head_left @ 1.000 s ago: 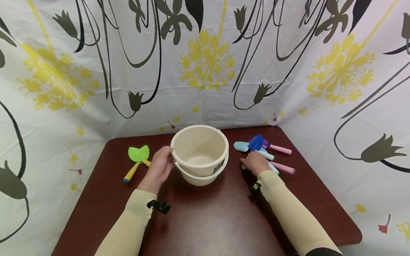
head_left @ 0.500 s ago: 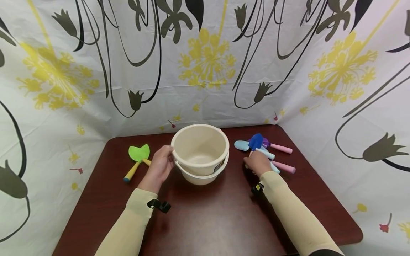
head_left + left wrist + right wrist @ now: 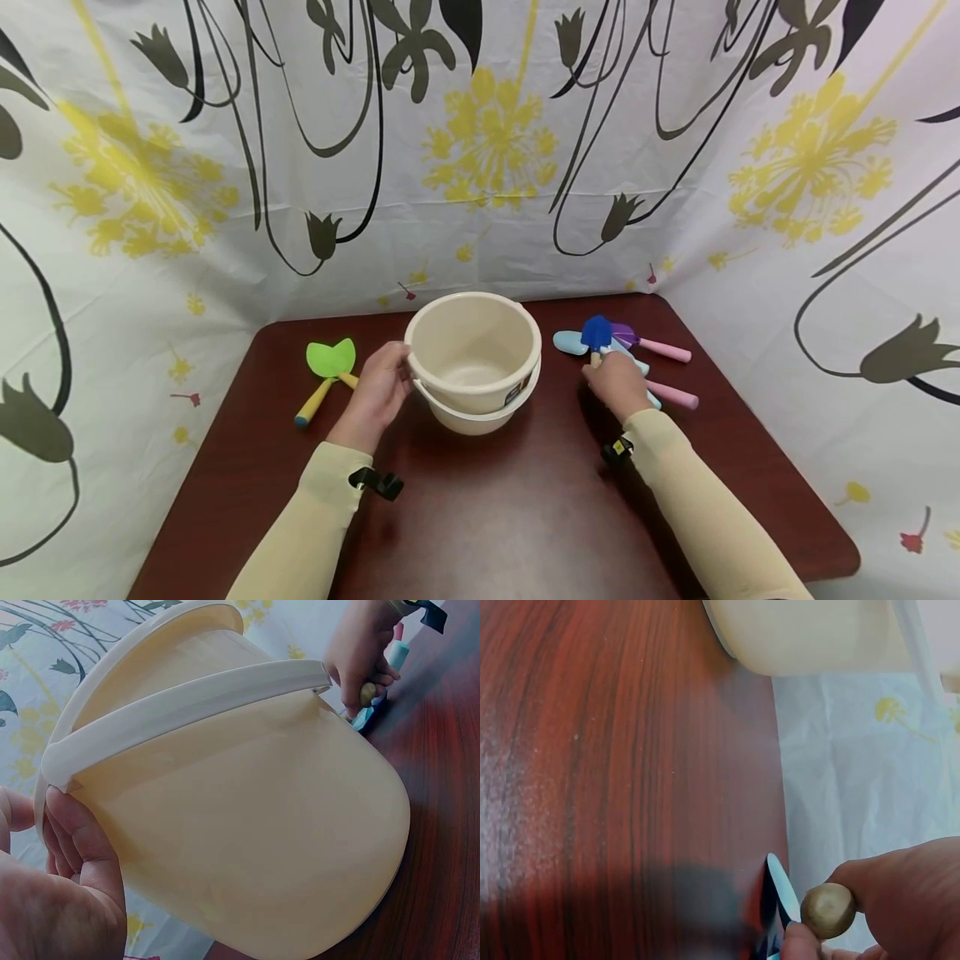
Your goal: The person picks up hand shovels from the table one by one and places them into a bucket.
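A cream bucket point(image 3: 472, 337) stands upright at the middle of the table, its handle folded down round its side. My left hand point(image 3: 381, 383) holds its left rim; the left wrist view shows the fingers point(image 3: 86, 832) bent at the rim below the handle's pivot. On the right, my right hand point(image 3: 617, 385) grips the wooden handle of a small blue trowel point(image 3: 596, 332), blade pointing away from me. In the right wrist view the handle's round end point(image 3: 829, 910) sticks out between thumb and fingers.
Near the right hand lie a light blue trowel point(image 3: 570, 342), a purple one point(image 3: 622, 335) with a pink handle, and another pink handle point(image 3: 675, 395). To the left are green-bladed tools point(image 3: 330, 358) with yellow handles. A patterned cloth point(image 3: 465, 167) hangs behind the table.
The right hand has shifted slightly, and the blue trowel has turned so that its blade points straighter away and its wooden handle shows. The left hand stays on the bucket's rim.
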